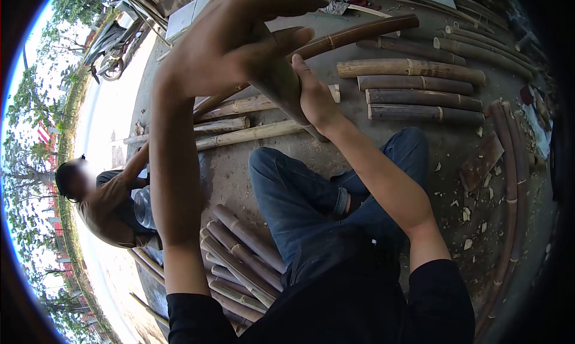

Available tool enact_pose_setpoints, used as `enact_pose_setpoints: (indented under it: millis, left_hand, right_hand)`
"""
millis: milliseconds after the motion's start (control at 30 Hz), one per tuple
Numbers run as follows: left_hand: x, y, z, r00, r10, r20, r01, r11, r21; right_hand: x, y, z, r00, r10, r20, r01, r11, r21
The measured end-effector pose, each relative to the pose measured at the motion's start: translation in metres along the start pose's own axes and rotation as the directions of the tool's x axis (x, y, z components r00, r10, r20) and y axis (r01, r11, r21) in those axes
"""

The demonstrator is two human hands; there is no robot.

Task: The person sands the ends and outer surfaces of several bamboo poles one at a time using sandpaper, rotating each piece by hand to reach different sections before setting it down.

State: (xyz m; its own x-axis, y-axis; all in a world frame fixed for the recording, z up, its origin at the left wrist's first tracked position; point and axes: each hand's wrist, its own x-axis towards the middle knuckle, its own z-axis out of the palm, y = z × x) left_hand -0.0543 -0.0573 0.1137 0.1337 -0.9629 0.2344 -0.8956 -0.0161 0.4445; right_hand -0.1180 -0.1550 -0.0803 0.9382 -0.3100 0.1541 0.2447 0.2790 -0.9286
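Note:
My left hand (221,50) is raised high and close to the camera, its fingers stretched out to the right and its thumb apart from them. Just below its palm is the upper part of a smooth, greenish-brown bamboo piece (280,88), which slants down toward the ground and narrows in view. My right hand (317,101) is wrapped around this piece on its right side, thumb pointing up along it. Behind both hands, a brown curved bamboo pole (365,31) runs from lower left to upper right.
Cut bamboo lengths (425,98) lie in a row ahead to the right. More bamboo pieces (245,254) are stacked beside my left leg. Long poles (511,194) and wood chips (467,215) lie at right. Another person (108,206) sits at left, near a parked motorbike (114,50).

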Motion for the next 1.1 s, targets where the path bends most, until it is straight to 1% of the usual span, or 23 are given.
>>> enact_pose_setpoints:
  millis: [67,100,133,167,200,233,267,300,367,400,467,500,567,600,633,667,700,733,800,833,967,1067,1100]
  left_hand:
    - [-0.006,0.013,0.014,0.987,0.153,-0.053,-0.16,0.968,-0.193]
    - [-0.011,0.029,0.012,0.999,0.054,0.01,-0.052,0.989,-0.139]
    - [-0.013,0.04,0.006,0.997,-0.044,0.066,0.049,0.996,-0.075]
    - [-0.008,0.024,0.007,0.997,-0.045,0.068,0.051,0.995,-0.082]
    - [0.002,-0.005,0.008,0.982,0.173,-0.071,-0.164,0.979,0.121]
    - [0.008,-0.016,0.008,0.9,0.405,-0.162,-0.331,0.876,0.351]
    - [0.0,-0.021,0.006,0.898,0.406,-0.17,-0.327,0.874,0.359]
    - [-0.01,-0.017,0.005,0.938,0.279,-0.205,-0.195,0.915,0.353]
    - [-0.022,-0.01,0.0,0.964,0.022,-0.264,0.068,0.942,0.328]
    - [-0.023,-0.011,-0.003,0.964,0.032,-0.263,0.061,0.94,0.337]
    - [-0.018,-0.013,-0.007,0.96,0.06,-0.275,0.033,0.946,0.322]
    - [-0.015,-0.015,-0.008,0.958,0.072,-0.277,0.019,0.95,0.311]
    - [-0.013,-0.02,-0.004,0.958,0.072,-0.279,0.006,0.963,0.269]
    - [-0.014,-0.024,-0.001,0.956,0.069,-0.286,0.004,0.969,0.246]
    - [-0.018,-0.03,0.003,0.95,-0.078,-0.303,0.099,0.994,0.053]
    - [-0.013,-0.039,0.004,0.918,-0.05,-0.393,0.104,0.988,0.116]
    - [-0.015,-0.037,0.002,0.938,-0.064,-0.34,0.103,0.99,0.099]
    - [-0.016,-0.035,-0.001,0.955,-0.073,-0.288,0.101,0.991,0.083]
    - [-0.01,-0.035,0.001,0.94,-0.028,-0.339,0.091,0.981,0.172]
    - [-0.009,-0.036,0.002,0.925,0.009,-0.38,0.095,0.963,0.252]
    - [-0.015,-0.042,-0.007,0.942,0.058,-0.331,0.041,0.957,0.286]
    - [-0.012,-0.048,-0.019,0.956,0.1,-0.275,-0.009,0.949,0.314]
    - [-0.015,-0.049,-0.016,0.958,0.088,-0.273,0.0,0.953,0.304]
  right_hand:
    - [-0.005,-0.045,0.012,0.938,-0.341,0.066,0.347,0.932,-0.104]
    - [-0.003,-0.056,0.018,0.834,-0.549,0.064,0.552,0.82,-0.15]
    - [-0.003,-0.059,0.02,0.839,-0.541,0.058,0.543,0.825,-0.154]
    - [-0.003,-0.06,0.022,0.846,-0.53,0.066,0.533,0.844,-0.053]
    - [-0.002,-0.061,0.023,0.85,-0.52,0.081,0.518,0.854,0.048]
    - [-0.001,-0.041,0.022,0.967,-0.251,0.049,0.243,0.961,0.131]
    - [-0.003,-0.021,0.018,0.967,-0.253,-0.012,0.253,0.967,0.014]
    - [-0.007,0.002,0.011,0.962,-0.261,-0.075,0.254,0.962,-0.1]
    - [-0.004,0.08,-0.014,1.0,-0.027,0.0,0.027,0.994,0.106]
    - [-0.003,0.095,-0.02,0.999,-0.039,0.0,0.039,0.993,0.107]
    - [0.002,0.108,-0.027,0.99,0.139,0.003,-0.138,0.98,0.143]
    - [0.002,0.077,-0.013,0.98,0.186,-0.063,-0.174,0.972,0.158]
    - [0.01,0.0,0.007,0.993,0.109,0.053,-0.117,0.973,0.196]
    - [0.034,-0.031,0.015,0.87,-0.494,-0.007,0.48,0.849,-0.22]
    - [0.053,-0.05,0.023,0.442,-0.876,0.193,0.786,0.274,-0.554]
    - [0.046,-0.06,0.037,0.445,-0.875,0.193,0.785,0.277,-0.554]
    - [0.031,-0.069,0.052,0.607,-0.795,-0.006,0.744,0.571,-0.347]
    - [0.017,-0.074,0.061,0.76,-0.633,-0.149,0.63,0.773,-0.074]
    - [0.006,-0.015,0.054,0.637,-0.74,-0.215,0.632,0.661,-0.404]
    - [0.0,0.03,0.043,0.651,-0.733,-0.197,0.592,0.653,-0.473]
    - [-0.033,0.18,-0.025,0.774,-0.621,-0.127,0.434,0.665,-0.608]
    - [-0.02,0.149,-0.008,0.739,-0.659,-0.14,0.482,0.663,-0.573]
    - [-0.006,0.113,0.006,0.685,-0.719,-0.118,0.601,0.649,-0.466]
